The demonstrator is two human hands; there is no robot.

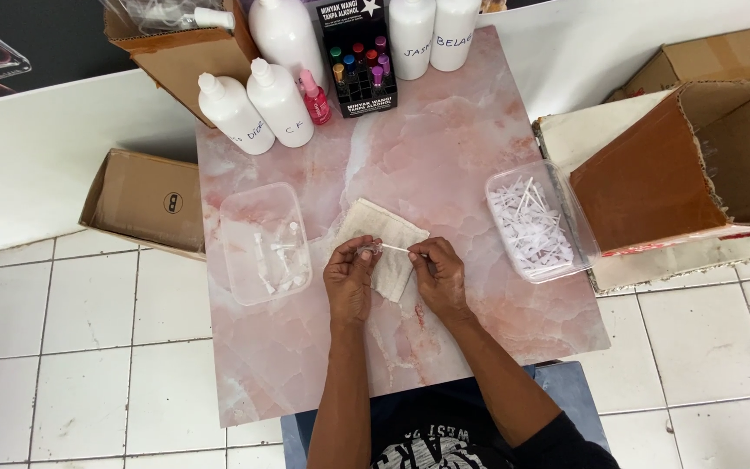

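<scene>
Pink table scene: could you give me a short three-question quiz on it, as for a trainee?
1. True or false: the cloth lies under both hands.
2. Which tray holds more pieces: A the left tray, or B the right tray?
3. What do the left hand and right hand hold between them?

Key: 1 true. 2 B. 3 A small clear piece with a thin white stick.

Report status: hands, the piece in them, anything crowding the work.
Left hand pinches small clear piece; right hand holds thin white tube at it. Both over folded cloth. Clear trays flank, clear of hands.
</scene>
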